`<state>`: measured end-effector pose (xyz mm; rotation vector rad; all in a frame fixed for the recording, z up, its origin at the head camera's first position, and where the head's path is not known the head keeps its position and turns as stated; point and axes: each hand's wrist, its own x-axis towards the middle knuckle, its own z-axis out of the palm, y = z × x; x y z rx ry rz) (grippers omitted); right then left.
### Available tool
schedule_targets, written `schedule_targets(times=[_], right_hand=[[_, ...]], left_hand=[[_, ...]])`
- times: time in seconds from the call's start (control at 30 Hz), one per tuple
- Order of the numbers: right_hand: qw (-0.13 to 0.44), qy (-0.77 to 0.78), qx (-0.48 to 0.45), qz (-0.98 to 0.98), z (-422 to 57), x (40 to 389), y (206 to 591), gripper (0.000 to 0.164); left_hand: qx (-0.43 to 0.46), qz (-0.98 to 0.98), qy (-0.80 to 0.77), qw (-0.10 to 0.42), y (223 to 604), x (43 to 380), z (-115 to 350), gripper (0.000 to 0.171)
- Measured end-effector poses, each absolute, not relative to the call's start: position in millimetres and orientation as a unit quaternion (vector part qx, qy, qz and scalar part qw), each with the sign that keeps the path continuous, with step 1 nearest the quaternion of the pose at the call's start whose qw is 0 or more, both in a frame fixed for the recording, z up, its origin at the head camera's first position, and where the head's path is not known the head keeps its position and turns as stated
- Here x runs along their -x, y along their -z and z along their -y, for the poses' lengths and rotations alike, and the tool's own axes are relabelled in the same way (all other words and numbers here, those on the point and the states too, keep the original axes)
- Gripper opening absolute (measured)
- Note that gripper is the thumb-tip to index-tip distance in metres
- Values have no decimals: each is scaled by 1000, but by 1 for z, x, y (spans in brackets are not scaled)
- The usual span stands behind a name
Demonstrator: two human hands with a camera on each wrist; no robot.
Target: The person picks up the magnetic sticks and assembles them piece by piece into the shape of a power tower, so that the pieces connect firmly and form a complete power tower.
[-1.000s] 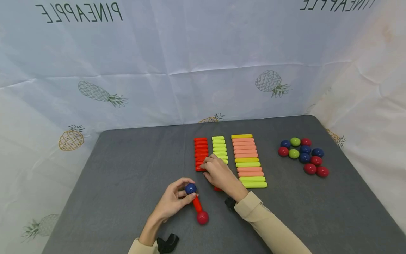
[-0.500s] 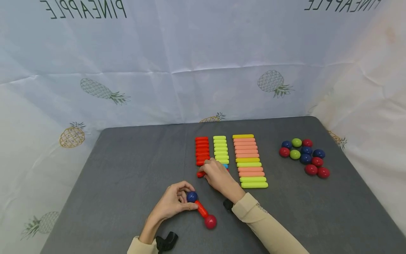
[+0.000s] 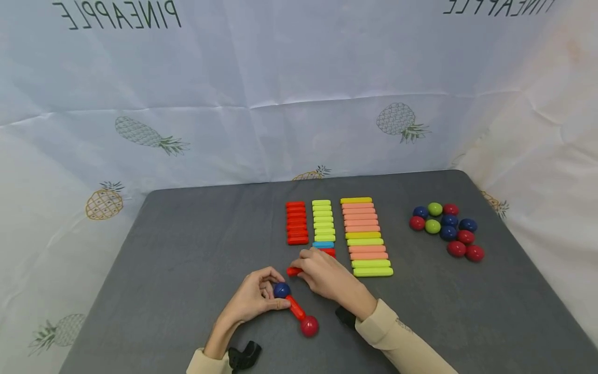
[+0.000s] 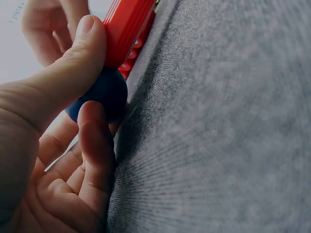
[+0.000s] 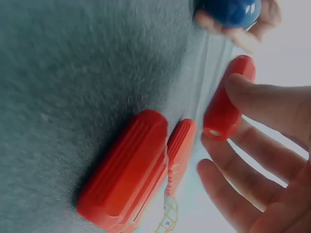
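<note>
My left hand (image 3: 256,296) pinches a dark blue ball (image 3: 282,290) between thumb and fingers, low over the grey table. A short red rod (image 3: 296,308) runs from that ball to a red ball (image 3: 309,326), nearer the front. In the left wrist view, the thumb lies along the ridged red rod (image 4: 129,29) where it meets the blue ball (image 4: 109,94). Just to the right, my right hand (image 3: 324,275) pinches a second red rod (image 5: 228,99) between thumb and fingers, its end showing a small pale disc. This rod's tip points toward the blue ball, with a gap between them.
Behind the hands lie a red rod column (image 3: 296,223), a lime rod column (image 3: 322,218) with a blue rod (image 3: 324,244) and red rods (image 3: 328,252) below it, and a longer mixed column (image 3: 363,228). Several coloured balls (image 3: 449,233) cluster at the right. A patterned sheet (image 3: 261,78) hangs behind.
My right hand has drawn a red rod out of the red column and brought it nearer the blue ball. The left hand's joined piece has swung slightly, its red ball moving right.
</note>
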<state>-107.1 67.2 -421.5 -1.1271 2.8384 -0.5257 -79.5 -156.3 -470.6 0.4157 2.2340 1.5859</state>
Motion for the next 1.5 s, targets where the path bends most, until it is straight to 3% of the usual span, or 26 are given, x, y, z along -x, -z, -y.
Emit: schedule_targets(times=[0.57,0.87,1.5], right_hand=[[68,160,373,-912,-66,91,422,18],[70,214,391,-892,-68,91,427,24],[98,295,364,-878,-76,91,432,22]], left_hand=[[-150,-805,-548,170,472,78,156,41],[-208,-827,-501,145,476,79,151,38],[-234,-818,-501,159,476,78,155,43]])
